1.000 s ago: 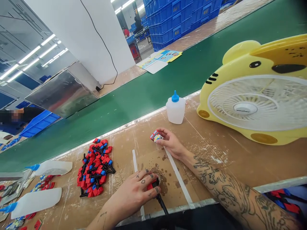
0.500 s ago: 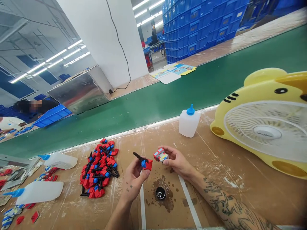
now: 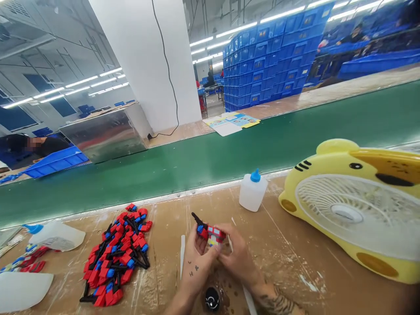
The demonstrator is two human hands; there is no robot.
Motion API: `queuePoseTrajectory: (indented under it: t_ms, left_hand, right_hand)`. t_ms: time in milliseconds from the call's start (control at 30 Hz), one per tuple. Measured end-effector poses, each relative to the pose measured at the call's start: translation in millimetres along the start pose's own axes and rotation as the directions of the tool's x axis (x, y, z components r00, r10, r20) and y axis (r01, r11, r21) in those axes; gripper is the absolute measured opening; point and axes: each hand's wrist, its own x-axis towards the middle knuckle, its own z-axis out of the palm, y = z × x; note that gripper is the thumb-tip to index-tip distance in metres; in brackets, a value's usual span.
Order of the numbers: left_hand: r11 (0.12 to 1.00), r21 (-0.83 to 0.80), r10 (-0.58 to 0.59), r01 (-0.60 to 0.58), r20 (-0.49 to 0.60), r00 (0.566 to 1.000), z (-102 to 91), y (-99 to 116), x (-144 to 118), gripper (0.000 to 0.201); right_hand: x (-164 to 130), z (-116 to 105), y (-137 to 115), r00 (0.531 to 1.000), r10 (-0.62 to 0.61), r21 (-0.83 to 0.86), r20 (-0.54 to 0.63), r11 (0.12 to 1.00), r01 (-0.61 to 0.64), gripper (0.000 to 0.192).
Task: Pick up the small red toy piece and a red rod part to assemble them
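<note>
My left hand is closed on a small red and blue plastic toy part with a black rod sticking up to the left. Closed too, my right hand grips a red and grey toy piece with light blue windows and some yellow. The two pieces meet between my fingers; whether they are joined I cannot tell. Just below my hands, a small round pot of dark liquid sits on wet, spotted cardboard. To the left lies a pile of similar red, blue and black parts.
A white squeeze bottle with a blue cap stands beyond my hands. Two more bottles lie at left, one a white bottle. A yellow fan occupies the right. Behind runs a green conveyor belt; a person sits across it.
My hands have come together, bringing the windowed piece against the red and blue part. The view has tilted up and shifted, so the table things sit lower in it.
</note>
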Motion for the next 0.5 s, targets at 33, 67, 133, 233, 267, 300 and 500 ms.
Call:
queuePoseTrajectory:
  t_ms: [33, 67, 133, 233, 267, 300, 500]
  left_hand:
    - [1.000, 0.009, 0.014, -0.014, -0.030, 0.999, 7.4, 0, -2, 0.068]
    - [0.999, 0.032, 0.033, -0.031, -0.056, 0.998, 14.0, 0, -2, 0.071]
    - [0.995, 0.085, 0.058, -0.052, -0.070, 0.996, 23.4, 0, 2, 0.072]
    - [0.988, 0.146, 0.049, -0.046, -0.014, 0.999, 21.5, 1, 26, 0.063]
    - [0.983, 0.179, 0.046, -0.047, 0.008, 0.999, 16.6, 2, 38, 0.060]
    - [0.972, 0.228, 0.046, -0.056, 0.046, 0.998, 10.1, 5, 52, 0.058]
    - [0.791, 0.593, 0.070, -0.153, 0.162, 0.984, -21.1, 33, 165, 0.066]
  right_hand:
    - [0, 1, -4, 0.995, -0.099, -0.043, -0.022, 0.994, 0.098, 0.035]
    - [1, 2, -6, 0.983, -0.180, -0.081, -0.045, 0.981, 0.176, 0.036]
    - [3, 3, -9, 0.966, -0.247, -0.132, -0.078, 0.963, 0.236, 0.038]
    - [7, 0, -7, 0.986, -0.160, -0.177, -0.042, 0.973, 0.150, 0.043]
    - [8, -1, -6, 0.993, -0.112, -0.196, -0.024, 0.975, 0.105, 0.049]
    - [9, -2, -4, 0.998, -0.065, -0.216, -0.016, 0.975, 0.060, 0.055]
    - [6, 11, 35, 0.997, 0.010, -0.250, -0.079, 0.968, -0.029, 0.059]
